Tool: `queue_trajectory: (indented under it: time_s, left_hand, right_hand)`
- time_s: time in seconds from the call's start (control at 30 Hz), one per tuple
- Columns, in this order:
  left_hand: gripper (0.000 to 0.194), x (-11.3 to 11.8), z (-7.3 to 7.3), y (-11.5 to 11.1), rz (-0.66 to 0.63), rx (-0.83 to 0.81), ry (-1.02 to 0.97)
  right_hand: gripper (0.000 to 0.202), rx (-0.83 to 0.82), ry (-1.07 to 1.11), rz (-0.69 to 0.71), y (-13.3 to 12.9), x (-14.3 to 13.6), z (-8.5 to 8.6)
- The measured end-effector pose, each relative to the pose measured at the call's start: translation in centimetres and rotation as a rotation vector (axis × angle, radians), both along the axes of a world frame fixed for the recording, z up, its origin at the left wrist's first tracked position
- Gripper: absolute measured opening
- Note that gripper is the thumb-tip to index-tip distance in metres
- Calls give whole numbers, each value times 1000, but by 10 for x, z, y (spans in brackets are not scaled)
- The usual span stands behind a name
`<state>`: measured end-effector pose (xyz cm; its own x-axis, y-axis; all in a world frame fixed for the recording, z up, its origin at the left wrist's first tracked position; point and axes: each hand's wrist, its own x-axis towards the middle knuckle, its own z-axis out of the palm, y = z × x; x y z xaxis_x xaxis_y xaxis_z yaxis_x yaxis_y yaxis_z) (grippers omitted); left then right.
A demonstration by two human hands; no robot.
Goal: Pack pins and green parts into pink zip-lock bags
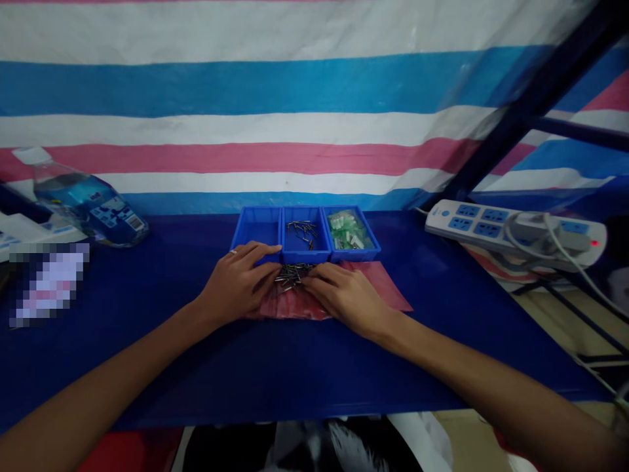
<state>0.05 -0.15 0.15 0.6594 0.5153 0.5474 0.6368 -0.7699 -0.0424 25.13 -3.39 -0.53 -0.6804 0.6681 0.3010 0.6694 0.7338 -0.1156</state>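
A heap of small dark metal pins (291, 275) lies on red plastic bags (292, 306) in front of three blue bins. My left hand (240, 278) touches the heap's left side, its fingers apart, one reaching toward the middle bin. At the heap's right edge rests my right hand (348, 295), fingers close together over the pins; whether it pinches any is hidden. The left bin (258, 229) looks bare inside. Some metal pins lie in the middle bin (305, 211). Clear bags with small silvery parts (350, 229) fill the right bin (376, 249).
A blue-labelled bottle (98, 203) lies tilted at the back left of the blue table (304, 373). On the right is a white power strip (515, 233) with plugs and cables. A striped sheet (246, 85) hangs behind, beside a dark slanted frame bar (521, 111).
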Motion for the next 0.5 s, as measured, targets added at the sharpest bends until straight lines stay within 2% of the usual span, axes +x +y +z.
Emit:
queue_trajectory:
  time_s: [0.2, 0.27, 0.4, 0.5]
  left_hand:
    - [16, -1, 0, -2, 7, -3, 8]
    - [15, -1, -1, -1, 11, 3, 4]
    - [14, -1, -1, 0, 9, 18, 8]
    - [14, 0, -2, 1, 16, 27, 11]
  right_hand:
    - [25, -19, 388, -97, -4, 0, 13]
    - [21, -148, 531, -142, -5, -1, 19]
    - [14, -534, 769, -246, -3, -2, 25]
    - [14, -668, 798, -229, -1, -1, 24]
